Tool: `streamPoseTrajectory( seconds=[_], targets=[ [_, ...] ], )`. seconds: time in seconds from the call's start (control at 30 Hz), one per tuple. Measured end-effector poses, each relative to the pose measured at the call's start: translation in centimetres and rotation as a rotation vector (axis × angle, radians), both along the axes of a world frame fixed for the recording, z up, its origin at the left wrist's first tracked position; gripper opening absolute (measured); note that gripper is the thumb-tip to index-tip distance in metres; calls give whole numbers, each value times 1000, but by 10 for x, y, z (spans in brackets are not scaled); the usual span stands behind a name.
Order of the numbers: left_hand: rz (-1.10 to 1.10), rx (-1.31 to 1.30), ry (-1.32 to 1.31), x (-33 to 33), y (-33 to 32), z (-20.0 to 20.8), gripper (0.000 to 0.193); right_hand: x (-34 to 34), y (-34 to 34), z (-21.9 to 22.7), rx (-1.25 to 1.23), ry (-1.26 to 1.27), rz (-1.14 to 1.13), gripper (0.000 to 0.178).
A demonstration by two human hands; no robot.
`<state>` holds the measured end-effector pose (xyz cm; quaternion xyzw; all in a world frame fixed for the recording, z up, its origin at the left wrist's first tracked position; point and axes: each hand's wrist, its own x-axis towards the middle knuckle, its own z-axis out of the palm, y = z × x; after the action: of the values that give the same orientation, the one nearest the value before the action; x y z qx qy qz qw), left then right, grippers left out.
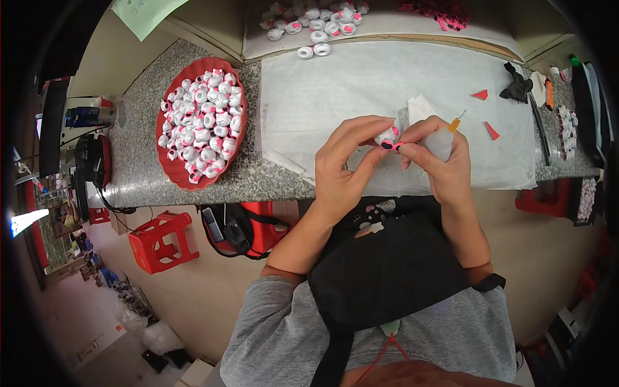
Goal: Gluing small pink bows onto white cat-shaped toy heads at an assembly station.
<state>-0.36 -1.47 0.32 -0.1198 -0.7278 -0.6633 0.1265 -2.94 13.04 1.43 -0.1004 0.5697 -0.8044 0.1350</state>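
Over the white sheet (322,84), my two hands meet. My left hand (345,158) is closed, pinching a small white figure piece (383,136) with pink spots between thumb and fingers. At its near side sits a tiny pink-and-black piece (391,146), shaped like sunglasses; the right thumb and forefinger grip its pink end. My right hand (445,164) also keeps a translucent squeeze bottle (440,143) tucked in its palm and fingers. The bottle's orange needle tip (454,124) points up and away. Whether the sunglasses-like piece is fixed to the white one cannot be made out.
On the left, a red scalloped tray (169,169) is heaped with white and pink pieces (205,116). More white pieces (316,29) and pink pieces (448,19) lie at the back. Red scraps (492,131), folded tissue (419,106) and a black crumpled bag (516,84) are rightward.
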Motion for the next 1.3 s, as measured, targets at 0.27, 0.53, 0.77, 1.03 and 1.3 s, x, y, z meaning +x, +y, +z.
streamPoseTrajectory(
  seconds=[0.27, 0.53, 0.77, 1.03, 1.3],
  targets=[
    [-75, 108, -40, 4, 0, 2, 32, 6, 0, -3, 36, 11, -34, 9],
    [-127, 477, -179, 6, -2, 3, 25, 7, -3, 1, 49, 85, -7, 26],
    [-227, 593, -191, 10, -2, 0, 22, 8, -9, -2, -70, 18, 65, 26],
    [-197, 457, -83, 10, 0, -5, 19, 10, -4, -3, -55, -4, 72, 24],
    [-202, 440, -87, 10, -1, -4, 17, 12, -5, -3, -98, -1, 50, 23]
  ],
)
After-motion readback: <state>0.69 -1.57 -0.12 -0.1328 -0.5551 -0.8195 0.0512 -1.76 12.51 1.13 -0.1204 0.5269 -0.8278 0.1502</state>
